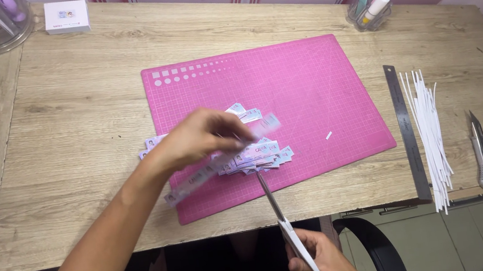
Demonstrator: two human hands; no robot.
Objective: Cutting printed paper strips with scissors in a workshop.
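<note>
My left hand (201, 136) holds a long printed paper strip (223, 159) slanted over the pink cutting mat (323, 86). The strip is blurred and runs from lower left to upper right. Below it, my right hand (322, 262) grips the white handles of a pair of scissors (276, 206), whose blades point up toward the strip. A pile of small cut printed labels (260, 157) lies on the mat under my left hand.
A steel ruler (408, 131), a bundle of thin white paper offcuts (430, 134) and a utility knife (482, 152) lie at the right. A clear pen holder (369, 7) stands at the back, with a small white box (67, 16) far left.
</note>
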